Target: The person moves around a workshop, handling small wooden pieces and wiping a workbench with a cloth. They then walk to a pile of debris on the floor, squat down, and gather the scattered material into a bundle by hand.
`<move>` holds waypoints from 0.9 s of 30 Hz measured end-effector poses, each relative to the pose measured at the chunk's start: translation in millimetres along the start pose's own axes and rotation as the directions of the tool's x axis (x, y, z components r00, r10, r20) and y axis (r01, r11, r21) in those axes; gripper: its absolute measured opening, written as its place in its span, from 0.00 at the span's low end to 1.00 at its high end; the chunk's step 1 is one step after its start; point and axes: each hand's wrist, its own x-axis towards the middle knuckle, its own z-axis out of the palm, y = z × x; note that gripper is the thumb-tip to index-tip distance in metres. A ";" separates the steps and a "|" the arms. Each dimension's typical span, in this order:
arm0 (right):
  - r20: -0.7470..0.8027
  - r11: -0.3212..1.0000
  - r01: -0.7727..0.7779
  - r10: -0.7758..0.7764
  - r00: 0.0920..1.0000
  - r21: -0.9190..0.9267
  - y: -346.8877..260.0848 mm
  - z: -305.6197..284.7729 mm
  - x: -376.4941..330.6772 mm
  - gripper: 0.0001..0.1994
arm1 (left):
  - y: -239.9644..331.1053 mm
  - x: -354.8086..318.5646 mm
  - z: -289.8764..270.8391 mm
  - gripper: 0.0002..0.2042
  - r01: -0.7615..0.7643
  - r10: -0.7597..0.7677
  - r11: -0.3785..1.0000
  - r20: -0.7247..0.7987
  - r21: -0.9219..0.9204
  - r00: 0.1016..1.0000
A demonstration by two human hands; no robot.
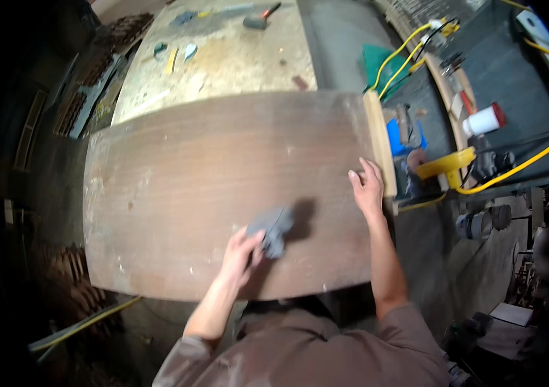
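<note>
Brown board (178, 187): spans the centre of the frame.
Pale table (236, 61): upper middle, beyond the board, with a mallet (258, 22) near the top edge.
Wooden strip (379, 145): borders the board's right edge.
Dark bench (513, 80): upper right, bearing a yellow cable (525, 169) and a white-and-red container (481, 120).
Grey cloth (274, 232): lower centre, above the board; contact unclear.
Left hand (241, 255): reaches up from below, fingers pinching the cloth.
Right hand (368, 188): right of centre, beside the strip, fingers slightly curled, thumb parted.
</note>
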 end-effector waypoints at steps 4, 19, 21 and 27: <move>0.173 0.970 -0.132 0.097 0.980 0.205 -71.3 -52.0 -123.8 0.20 | 0.6 36.3 53.4 0.07 0.189 -0.148 0.966 0.226 -0.174 0.963; 0.169 0.960 -0.272 0.258 0.951 0.067 123.7 -249.7 -438.2 0.14 | -157.3 107.9 198.0 0.11 -0.222 0.266 0.776 0.012 0.591 0.964; 0.274 0.935 -0.353 0.351 0.895 -0.044 156.5 -289.2 -470.4 0.13 | -193.6 83.0 186.2 0.10 -0.086 0.170 0.868 -0.129 0.489 0.977; 0.205 0.912 -0.390 0.360 0.910 0.129 251.1 -378.5 -498.0 0.08 | -374.7 2.0 205.3 0.11 0.544 -0.531 0.836 0.147 -0.066 0.834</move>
